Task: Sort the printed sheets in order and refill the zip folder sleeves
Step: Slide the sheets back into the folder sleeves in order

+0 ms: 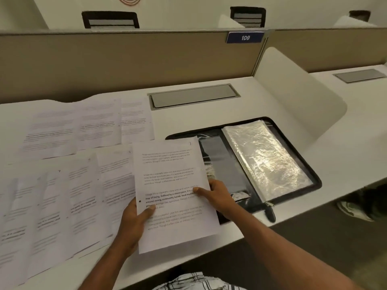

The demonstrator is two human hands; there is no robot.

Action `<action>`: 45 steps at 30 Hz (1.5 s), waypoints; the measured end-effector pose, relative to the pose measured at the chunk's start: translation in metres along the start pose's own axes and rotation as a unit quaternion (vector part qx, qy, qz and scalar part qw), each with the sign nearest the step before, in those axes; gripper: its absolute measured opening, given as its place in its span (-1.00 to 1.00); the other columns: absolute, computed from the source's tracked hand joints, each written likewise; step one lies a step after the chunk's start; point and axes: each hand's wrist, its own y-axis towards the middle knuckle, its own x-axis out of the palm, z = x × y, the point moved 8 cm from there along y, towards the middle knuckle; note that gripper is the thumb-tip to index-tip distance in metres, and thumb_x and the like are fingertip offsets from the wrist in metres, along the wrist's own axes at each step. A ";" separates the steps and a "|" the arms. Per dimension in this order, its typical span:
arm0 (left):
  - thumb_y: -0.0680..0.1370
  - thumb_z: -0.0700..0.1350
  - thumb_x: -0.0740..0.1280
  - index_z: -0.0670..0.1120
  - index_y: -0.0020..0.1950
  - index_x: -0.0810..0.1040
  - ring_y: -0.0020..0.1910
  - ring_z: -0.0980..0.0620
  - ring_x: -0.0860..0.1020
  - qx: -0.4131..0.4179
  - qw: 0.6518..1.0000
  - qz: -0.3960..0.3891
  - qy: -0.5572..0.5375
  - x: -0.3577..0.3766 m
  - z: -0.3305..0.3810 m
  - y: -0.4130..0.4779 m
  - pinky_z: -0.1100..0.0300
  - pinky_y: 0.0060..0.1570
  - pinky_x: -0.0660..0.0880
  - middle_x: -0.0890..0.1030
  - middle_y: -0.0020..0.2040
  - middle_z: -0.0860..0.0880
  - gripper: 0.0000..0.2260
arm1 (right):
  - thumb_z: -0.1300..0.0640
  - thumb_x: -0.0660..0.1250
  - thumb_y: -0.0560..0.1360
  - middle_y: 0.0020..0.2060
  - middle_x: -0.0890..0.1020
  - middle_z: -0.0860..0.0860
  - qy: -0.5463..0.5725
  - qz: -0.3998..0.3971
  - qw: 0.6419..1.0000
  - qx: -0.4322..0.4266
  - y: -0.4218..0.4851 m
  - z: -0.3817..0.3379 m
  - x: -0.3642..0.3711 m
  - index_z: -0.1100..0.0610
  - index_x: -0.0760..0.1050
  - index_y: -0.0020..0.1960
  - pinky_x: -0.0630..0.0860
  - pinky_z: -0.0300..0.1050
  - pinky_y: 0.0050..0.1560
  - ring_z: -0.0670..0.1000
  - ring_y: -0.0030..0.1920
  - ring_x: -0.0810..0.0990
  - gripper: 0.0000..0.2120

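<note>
**Holding One Printed Sheet Beside the Open Folder**

Both hands are on a single printed sheet (pixel 171 185), raised just above the bench (pixel 209 118). The left hand (pixel 134 222) grips its left edge, thumb pressed on the text face, the rest tucked behind the paper. The right hand (pixel 217 197) pinches the right edge, thumb on top and fingers (pixel 212 183) underneath. Just right of those fingers lies the zip folder (pixel 301 155), open flat, with its clear sleeves (pixel 266 155) shiny and crinkled. The sheet's right edge overlaps the folder's left side. Left of the left-hand fingers, loose sheets (pixel 62 185) are spread in overlapping rows. Beyond the fingers sits a grey hatch (pixel 192 97), and a blue plate (pixel 245 37) reads 109.
</note>
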 end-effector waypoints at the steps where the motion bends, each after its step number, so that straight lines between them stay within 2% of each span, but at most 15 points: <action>1: 0.57 -0.26 0.34 0.04 0.17 0.54 0.01 -0.04 0.68 -0.001 1.000 -0.003 0.006 0.007 0.000 0.005 0.01 -0.05 0.64 0.69 0.08 0.02 -0.75 | 0.08 0.45 0.51 0.02 0.72 0.02 -0.006 0.004 1.000 -0.003 0.004 0.000 -0.009 0.11 0.59 0.08 0.67 0.05 -0.01 0.03 -0.06 0.73 -0.83; 4: 0.57 -0.25 0.36 0.03 0.20 0.54 0.06 -0.04 0.66 -0.002 1.000 -0.013 0.021 0.028 0.001 0.019 -0.06 0.05 0.61 0.68 0.11 0.01 -0.73 | 0.09 0.44 0.52 -0.01 0.72 -0.01 -0.021 0.022 0.999 -0.016 0.015 0.000 -0.033 0.05 0.62 0.03 0.67 0.10 -0.01 0.02 -0.08 0.73 -0.89; 6: 0.57 -0.25 0.36 0.01 0.22 0.53 0.05 -0.02 0.67 -0.003 0.999 -0.016 0.028 0.042 0.003 0.026 0.01 0.02 0.62 0.68 0.10 0.01 -0.72 | 0.10 0.45 0.51 -0.01 0.73 0.00 -0.009 0.025 1.000 -0.011 0.023 0.003 -0.047 0.05 0.62 0.04 0.66 0.13 0.00 0.04 -0.07 0.73 -0.89; 9: 0.56 -0.25 0.37 0.00 0.22 0.54 0.04 -0.02 0.67 -0.017 0.999 -0.013 0.028 0.062 0.001 0.035 0.01 0.01 0.62 0.69 0.10 0.01 -0.73 | 0.14 0.47 0.50 0.01 0.73 0.04 0.005 0.023 1.000 -0.008 0.034 0.007 -0.069 0.11 0.62 0.09 0.65 0.18 0.01 0.09 -0.06 0.73 -0.82; 13: 0.56 -0.25 0.37 0.02 0.19 0.55 0.03 0.01 0.67 -0.021 0.999 0.000 0.031 0.096 0.000 0.044 0.12 -0.06 0.62 0.69 0.09 0.03 -0.74 | 0.19 0.45 0.51 -0.02 0.73 0.07 0.028 0.007 1.000 -0.004 0.048 0.011 -0.105 0.10 0.58 0.06 0.66 0.16 -0.02 0.12 -0.09 0.73 -0.85; 17: 0.56 -0.24 0.37 -0.01 0.25 0.52 0.04 0.03 0.67 -0.029 0.999 0.022 0.019 0.141 -0.002 0.049 0.19 -0.11 0.63 0.68 0.11 0.03 -0.71 | 0.17 0.48 0.49 0.00 0.73 0.12 0.047 -0.025 0.999 0.010 0.064 0.017 -0.150 0.21 0.56 0.16 0.65 0.19 0.02 0.16 -0.05 0.73 -0.73; 19: 0.56 -0.23 0.37 0.05 0.24 0.52 0.05 0.02 0.66 -0.033 0.999 0.034 0.009 0.166 -0.004 0.049 0.13 -0.06 0.63 0.67 0.12 0.04 -0.71 | 0.18 0.48 0.48 -0.02 0.73 0.13 0.054 -0.038 0.998 0.017 0.071 0.017 -0.174 0.23 0.56 0.15 0.65 0.19 0.03 0.17 -0.05 0.73 -0.72; 23: 0.55 -0.18 0.38 0.07 0.21 0.52 0.04 -0.05 0.67 -0.049 0.997 0.055 0.013 0.218 -0.005 0.053 -0.13 0.03 0.62 0.67 0.12 0.01 -0.73 | 0.16 0.49 0.48 0.03 0.72 0.09 0.032 -0.075 0.997 0.009 0.086 0.012 -0.216 0.22 0.59 0.16 0.66 0.14 0.03 0.15 -0.04 0.73 -0.71; 29: 0.57 -0.17 0.37 0.00 0.29 0.49 0.02 -0.05 0.68 -0.067 0.995 0.071 0.011 0.275 -0.007 0.061 -0.16 0.00 0.63 0.66 0.14 -0.01 -0.70 | 0.21 0.46 0.49 0.05 0.72 0.05 0.016 -0.118 0.993 0.012 0.096 0.014 -0.261 0.16 0.60 0.13 0.67 0.01 -0.01 0.09 -0.01 0.72 -0.78; 34: 0.58 -0.14 0.37 0.00 0.27 0.52 0.02 -0.02 0.68 -0.064 0.995 0.043 0.059 0.290 0.002 0.075 -0.13 0.02 0.63 0.67 0.14 -0.01 -0.73 | 0.24 0.45 0.49 0.05 0.71 0.08 0.017 -0.114 0.993 0.012 0.103 0.018 -0.285 0.19 0.58 0.17 0.66 0.08 0.00 0.14 -0.01 0.72 -0.74; 38: 0.60 -0.05 0.32 -0.01 0.28 0.52 -0.05 0.03 0.69 -0.036 0.992 0.036 0.117 0.282 0.020 0.092 -0.03 -0.01 0.64 0.70 0.03 0.00 -0.75 | 0.24 0.46 0.49 0.04 0.72 0.10 0.028 -0.087 0.996 0.022 0.108 0.018 -0.308 0.17 0.59 0.15 0.65 0.16 0.04 0.18 0.00 0.71 -0.76; 42: 0.61 -0.13 0.32 -0.08 0.27 0.51 -0.14 -0.05 0.68 -0.024 0.989 0.057 0.132 0.265 0.034 0.121 0.10 -0.15 0.64 0.69 -0.08 -0.08 -0.77 | 0.28 0.42 0.51 0.05 0.71 0.16 0.040 -0.041 0.998 0.036 0.116 0.019 -0.336 0.21 0.58 0.18 0.63 0.22 0.08 0.23 0.01 0.70 -0.76; 45: 0.60 -0.16 0.33 -0.10 0.29 0.51 -0.11 -0.03 0.67 -0.030 0.982 0.013 0.184 0.270 0.040 0.142 0.14 -0.14 0.63 0.66 -0.04 -0.09 -0.74 | 0.29 0.39 0.53 0.06 0.70 0.18 0.055 -0.023 0.997 0.054 0.121 0.019 -0.353 0.20 0.56 0.19 0.63 0.21 0.06 0.24 0.00 0.70 -0.76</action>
